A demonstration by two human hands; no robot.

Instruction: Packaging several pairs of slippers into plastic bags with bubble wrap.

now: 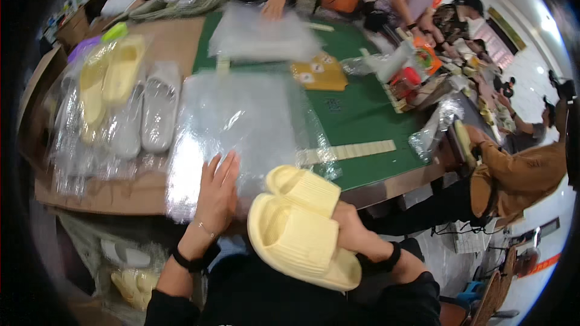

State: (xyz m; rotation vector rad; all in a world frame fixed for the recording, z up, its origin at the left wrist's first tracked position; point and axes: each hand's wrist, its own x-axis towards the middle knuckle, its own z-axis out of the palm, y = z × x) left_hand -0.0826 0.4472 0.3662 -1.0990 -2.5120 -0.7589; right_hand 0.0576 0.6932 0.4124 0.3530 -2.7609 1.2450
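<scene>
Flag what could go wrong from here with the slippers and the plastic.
1. The right hand alone holds both yellow slippers, so one might slip free.
2. The glossy clear plastic reaches the near edge of the table and could slide off.
3. The left hand, at that plastic's near side, might drag or crease it.

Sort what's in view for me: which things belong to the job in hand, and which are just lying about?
Job in hand:
- pale yellow slippers, held in the right hand
- clear plastic bags, beneath the left hand
- bagged grey slippers, probably related

Apparently just lying about:
- red-lidded jar
- yellow card with white squares
</scene>
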